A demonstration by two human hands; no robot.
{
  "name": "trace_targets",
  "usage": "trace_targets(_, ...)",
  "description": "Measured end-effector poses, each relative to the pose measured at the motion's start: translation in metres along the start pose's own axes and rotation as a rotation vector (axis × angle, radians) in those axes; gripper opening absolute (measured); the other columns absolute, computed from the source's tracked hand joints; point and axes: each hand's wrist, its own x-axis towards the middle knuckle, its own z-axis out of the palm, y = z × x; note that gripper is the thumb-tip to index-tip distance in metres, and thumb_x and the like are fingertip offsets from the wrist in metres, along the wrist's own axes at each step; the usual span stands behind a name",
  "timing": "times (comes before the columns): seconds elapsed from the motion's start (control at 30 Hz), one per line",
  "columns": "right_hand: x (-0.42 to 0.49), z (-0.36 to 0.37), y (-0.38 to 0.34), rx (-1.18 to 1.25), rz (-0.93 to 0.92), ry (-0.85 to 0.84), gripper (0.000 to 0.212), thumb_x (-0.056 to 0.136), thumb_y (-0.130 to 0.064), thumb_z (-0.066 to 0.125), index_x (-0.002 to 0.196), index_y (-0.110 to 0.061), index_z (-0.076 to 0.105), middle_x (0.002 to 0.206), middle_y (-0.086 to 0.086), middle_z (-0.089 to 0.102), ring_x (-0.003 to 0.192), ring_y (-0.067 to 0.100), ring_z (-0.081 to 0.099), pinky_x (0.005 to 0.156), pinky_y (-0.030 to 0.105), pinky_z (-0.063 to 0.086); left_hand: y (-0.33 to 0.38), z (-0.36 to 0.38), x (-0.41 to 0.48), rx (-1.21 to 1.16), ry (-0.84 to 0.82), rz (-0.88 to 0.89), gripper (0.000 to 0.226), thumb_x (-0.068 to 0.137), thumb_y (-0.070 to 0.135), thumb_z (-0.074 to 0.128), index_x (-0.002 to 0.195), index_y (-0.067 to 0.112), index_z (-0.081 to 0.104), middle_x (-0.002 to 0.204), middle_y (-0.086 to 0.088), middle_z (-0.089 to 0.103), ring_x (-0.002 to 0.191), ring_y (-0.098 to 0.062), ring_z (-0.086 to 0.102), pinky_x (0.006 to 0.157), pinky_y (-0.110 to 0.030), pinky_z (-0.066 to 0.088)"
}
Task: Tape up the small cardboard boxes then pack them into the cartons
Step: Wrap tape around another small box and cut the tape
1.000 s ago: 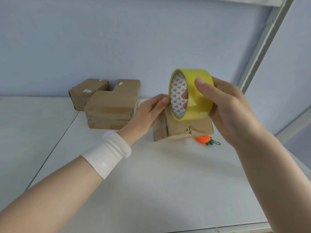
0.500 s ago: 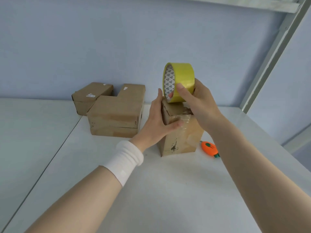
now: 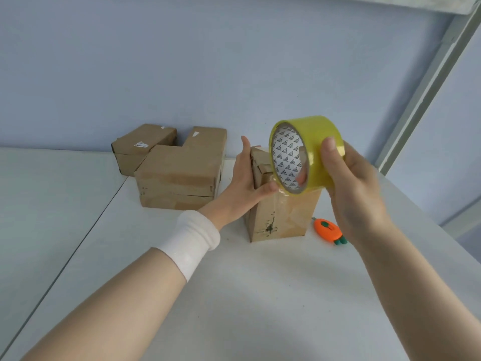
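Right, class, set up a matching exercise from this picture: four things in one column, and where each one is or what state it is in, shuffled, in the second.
Things:
1. tape roll
2. upright box
3. carrot-shaped cutter
4. white wristband

Places or states:
A. lying on the table, right of the upright box
B. worn on the left arm
C. held up in the right hand
D. steadied by the left hand

Pairs: 1-C, 2-D, 3-A, 4-B
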Motion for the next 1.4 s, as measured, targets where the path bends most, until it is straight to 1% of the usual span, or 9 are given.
trace_targets(0.1, -0.007, -0.004, 0.008, 0.048, -0.027, -0.098, 0.027, 0.087, -0.034, 0.05, 0.091, -0.009, 0.059, 0.077, -0.002, 0.068, 0.077, 0.013, 0.064, 0.072, 0.023, 0.051, 0.0, 0.003, -0.003, -0.023, 0.039, 0.062, 0.129, 0.05, 0.092, 0.046, 0.141, 0.029, -0.021, 0.149, 0.01, 0.011, 0.143, -0.011, 0.009, 0.118, -0.043, 0.014)
trace_targets(0.2, -0.006, -0.001, 0.008, -0.015, -0.037, -0.062, 0.039, 0.087, -0.04, 0.049, 0.085, -0.002, 0.058, 0.071, 0.002, 0.067, 0.076, 0.017, 0.064, 0.076, 0.028, 0.052, 0.003, 0.012, -0.003, -0.058, 0.157, 0.105, 0.101, 0.066, 0.079, 0.05, 0.141, 0.023, 0.012, 0.147, -0.008, 0.023, 0.139, -0.015, 0.023, 0.116, -0.038, 0.022)
trace_targets(0.37, 0.013, 0.0, -0.014, 0.134, -0.09, -0.063, 0.033, 0.089, -0.038, 0.051, 0.092, -0.005, 0.053, 0.066, 0.001, 0.066, 0.067, 0.019, 0.064, 0.07, 0.032, 0.053, 0.012, 0.031, 0.0, -0.231, 0.313, 0.082, 0.043, 0.077, 0.062, 0.04, 0.113, 0.038, 0.04, 0.13, -0.008, 0.041, 0.124, -0.013, 0.042, 0.108, -0.034, 0.035)
trace_targets(0.5, 0.029, 0.007, -0.002, 0.125, -0.022, -0.019, 0.028, 0.087, -0.026, 0.052, 0.101, -0.002, 0.053, 0.074, 0.002, 0.07, 0.083, 0.021, 0.066, 0.087, 0.038, 0.053, 0.005, 0.032, 0.006, -0.271, 0.407, -0.039, 0.04, 0.083, 0.058, 0.039, 0.111, 0.03, 0.045, 0.126, -0.001, 0.045, 0.121, -0.009, 0.043, 0.103, -0.026, 0.034)
trace_targets(0.63, 0.053, 0.021, 0.019, 0.006, 0.005, 0.068, 0.013, 0.094, -0.025, 0.052, 0.092, -0.012, 0.055, 0.071, -0.005, 0.07, 0.076, 0.011, 0.067, 0.077, 0.028, 0.054, 0.002, 0.021, 0.024, -0.294, 0.416, -0.132, 0.032, 0.095, 0.051, 0.037, 0.11, 0.026, 0.049, 0.122, 0.001, 0.051, 0.114, -0.01, 0.05, 0.096, -0.026, 0.039)
trace_targets(0.77, 0.081, 0.027, 0.044, -0.071, 0.072, 0.116, 0.008, 0.093, -0.025, 0.057, 0.093, -0.017, 0.055, 0.088, 0.004, 0.069, 0.086, 0.017, 0.067, 0.084, 0.036, 0.053, -0.006, 0.014, 0.042, -0.322, 0.455, -0.221, 0.043, 0.095, 0.051, 0.039, 0.115, 0.016, 0.053, 0.102, 0.007, 0.06, 0.095, -0.003, 0.059, 0.077, -0.02, 0.046)
trace_targets(0.93, 0.114, 0.035, 0.076, -0.192, 0.139, 0.156, 0.017, 0.092, -0.029, 0.056, 0.098, -0.013, 0.056, 0.101, 0.008, 0.066, 0.092, 0.017, 0.062, 0.082, 0.03, 0.049, -0.023, 0.006, 0.065, -0.342, 0.438, -0.356, 0.049, 0.095, 0.048, 0.037, 0.123, 0.012, 0.054, 0.115, -0.01, 0.063, 0.106, -0.025, 0.06, 0.098, -0.045, 0.045)
trace_targets(1.17, 0.132, 0.039, 0.111, -0.309, 0.347, 0.114, 0.037, 0.093, -0.032, 0.054, 0.11, 0.001, 0.057, 0.106, 0.017, 0.066, 0.099, 0.03, 0.063, 0.09, 0.043, 0.051, -0.058, 0.009, 0.073, -0.423, 0.413, -0.516, 0.047, 0.097, 0.039, 0.035, 0.124, 0.005, 0.053, 0.117, -0.017, 0.061, 0.11, -0.031, 0.057, 0.101, -0.045, 0.042)
trace_targets(1.4, 0.115, 0.038, 0.093, -0.153, 0.232, 0.224, 0.017, 0.091, -0.03, 0.058, 0.081, -0.017, 0.06, 0.089, 0.013, 0.067, 0.084, 0.023, 0.063, 0.084, 0.042, 0.053, -0.058, 0.006, 0.073, -0.331, 0.392, -0.448, 0.043, 0.099, 0.027, 0.028, 0.117, -0.003, 0.053, 0.121, -0.025, 0.056, 0.115, -0.035, 0.052, 0.104, -0.047, 0.038)
